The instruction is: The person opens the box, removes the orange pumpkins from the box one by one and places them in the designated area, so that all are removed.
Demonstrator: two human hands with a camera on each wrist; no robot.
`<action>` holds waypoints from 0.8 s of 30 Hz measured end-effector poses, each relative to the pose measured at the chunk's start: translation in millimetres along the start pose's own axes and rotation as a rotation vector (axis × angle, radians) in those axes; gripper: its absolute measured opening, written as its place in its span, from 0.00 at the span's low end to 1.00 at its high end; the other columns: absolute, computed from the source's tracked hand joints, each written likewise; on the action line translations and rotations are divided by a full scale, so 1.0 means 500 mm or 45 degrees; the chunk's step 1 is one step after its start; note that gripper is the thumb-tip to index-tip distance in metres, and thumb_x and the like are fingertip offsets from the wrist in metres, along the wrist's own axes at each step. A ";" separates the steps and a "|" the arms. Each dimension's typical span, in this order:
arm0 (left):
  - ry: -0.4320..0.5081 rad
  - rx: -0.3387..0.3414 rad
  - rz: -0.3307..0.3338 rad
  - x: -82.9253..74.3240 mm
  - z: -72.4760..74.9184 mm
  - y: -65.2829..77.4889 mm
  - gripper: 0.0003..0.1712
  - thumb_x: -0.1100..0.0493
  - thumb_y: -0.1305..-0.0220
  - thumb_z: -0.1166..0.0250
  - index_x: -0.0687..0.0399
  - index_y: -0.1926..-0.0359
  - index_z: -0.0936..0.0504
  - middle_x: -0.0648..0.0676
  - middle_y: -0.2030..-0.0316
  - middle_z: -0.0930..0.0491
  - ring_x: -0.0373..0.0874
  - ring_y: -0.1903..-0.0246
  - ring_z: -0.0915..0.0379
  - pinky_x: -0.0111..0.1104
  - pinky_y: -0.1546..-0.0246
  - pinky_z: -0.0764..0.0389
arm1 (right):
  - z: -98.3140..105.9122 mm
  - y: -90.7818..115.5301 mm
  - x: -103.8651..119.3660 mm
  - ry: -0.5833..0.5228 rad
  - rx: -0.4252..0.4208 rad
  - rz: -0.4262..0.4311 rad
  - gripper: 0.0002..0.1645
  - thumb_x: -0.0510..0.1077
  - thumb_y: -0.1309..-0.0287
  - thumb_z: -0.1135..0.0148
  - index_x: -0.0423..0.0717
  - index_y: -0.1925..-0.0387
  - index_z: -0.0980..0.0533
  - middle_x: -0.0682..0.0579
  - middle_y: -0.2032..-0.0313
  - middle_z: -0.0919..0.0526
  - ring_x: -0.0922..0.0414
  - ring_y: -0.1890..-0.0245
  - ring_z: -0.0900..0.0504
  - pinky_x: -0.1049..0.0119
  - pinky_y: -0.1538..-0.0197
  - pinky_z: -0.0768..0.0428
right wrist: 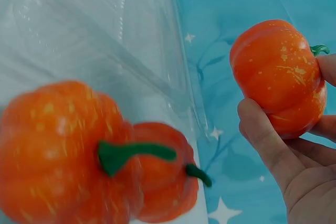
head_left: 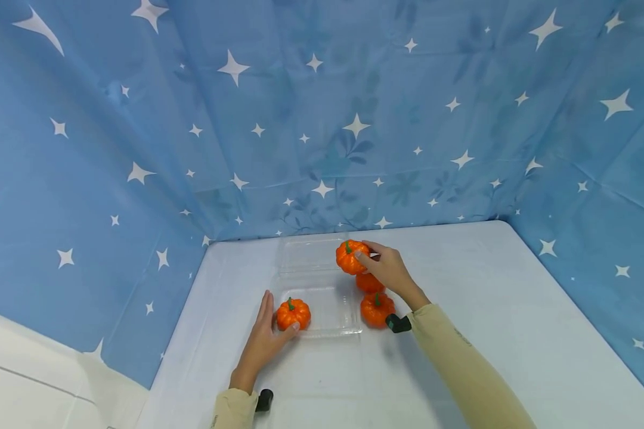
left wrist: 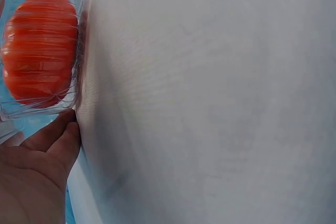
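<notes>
"Head view — any writing?"
"Sleeve print (head_left: 462,337), too small to read."
"And the clear container (head_left: 330,308)?"
"One pumpkin (head_left: 293,316) inside; left hand (head_left: 263,339), fingers straight, touches the container's edge. Right hand (head_left: 390,269) grips another pumpkin (head_left: 349,258) — two more pumpkins (head_left: 377,311) sit alongside on the tabletop (head_left: 494,280)."

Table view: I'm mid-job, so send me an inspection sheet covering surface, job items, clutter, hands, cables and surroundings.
Surface: white table, its far edge against the curtain.
Job items: clear plastic box, lid open on its far side; one pumpkin inside at the left; two pumpkins beside the box, nearer one and farther one, on its right; one raised pumpkin.
Clutter: nothing seen.
Hands: left hand at the box's near left corner; right hand holds the raised pumpkin.
Cables: nothing seen.
Surroundings: blue curtain with white stars, behind and on both sides.
</notes>
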State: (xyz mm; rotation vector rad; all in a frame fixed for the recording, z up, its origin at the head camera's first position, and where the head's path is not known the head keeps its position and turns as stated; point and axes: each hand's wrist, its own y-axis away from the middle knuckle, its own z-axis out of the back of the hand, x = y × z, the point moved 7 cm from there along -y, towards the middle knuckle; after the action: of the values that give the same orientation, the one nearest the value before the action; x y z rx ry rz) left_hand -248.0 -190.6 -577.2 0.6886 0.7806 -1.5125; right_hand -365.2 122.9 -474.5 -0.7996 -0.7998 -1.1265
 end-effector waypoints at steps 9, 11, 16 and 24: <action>-0.010 -0.016 -0.014 0.002 -0.004 0.002 0.66 0.36 0.33 0.27 0.64 0.14 0.55 0.60 0.14 0.60 0.64 0.18 0.55 0.58 0.24 0.41 | 0.069 0.002 -0.043 0.050 -0.094 -0.082 0.39 0.57 0.22 0.38 0.36 0.24 0.30 0.36 0.35 0.20 0.42 0.48 0.15 0.51 0.46 0.12; -0.006 -0.012 -0.011 0.002 -0.006 0.002 0.66 0.36 0.33 0.27 0.64 0.14 0.55 0.60 0.14 0.61 0.64 0.18 0.55 0.58 0.24 0.41 | 0.088 0.004 -0.052 0.062 -0.110 -0.095 0.39 0.57 0.22 0.39 0.36 0.24 0.30 0.35 0.35 0.20 0.42 0.49 0.14 0.51 0.47 0.12; 0.005 0.001 -0.002 0.000 -0.007 0.002 0.65 0.35 0.32 0.28 0.62 0.14 0.56 0.57 0.14 0.62 0.60 0.18 0.56 0.53 0.23 0.42 | 0.133 0.011 -0.074 0.066 -0.136 -0.097 0.40 0.56 0.21 0.39 0.34 0.23 0.32 0.33 0.36 0.20 0.42 0.50 0.13 0.50 0.48 0.11; -0.008 -0.001 -0.018 -0.005 -0.001 0.002 0.65 0.35 0.32 0.29 0.61 0.14 0.56 0.57 0.14 0.62 0.59 0.17 0.56 0.51 0.23 0.42 | 0.175 0.025 -0.111 0.092 -0.163 -0.100 0.41 0.57 0.21 0.40 0.32 0.23 0.33 0.29 0.34 0.23 0.37 0.47 0.14 0.48 0.47 0.12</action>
State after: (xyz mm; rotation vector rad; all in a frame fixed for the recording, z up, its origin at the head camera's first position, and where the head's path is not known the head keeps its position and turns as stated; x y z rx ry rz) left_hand -247.0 -188.7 -575.4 0.6792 0.7825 -1.5263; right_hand -377.9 226.1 -482.0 -0.8348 -0.7087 -1.2799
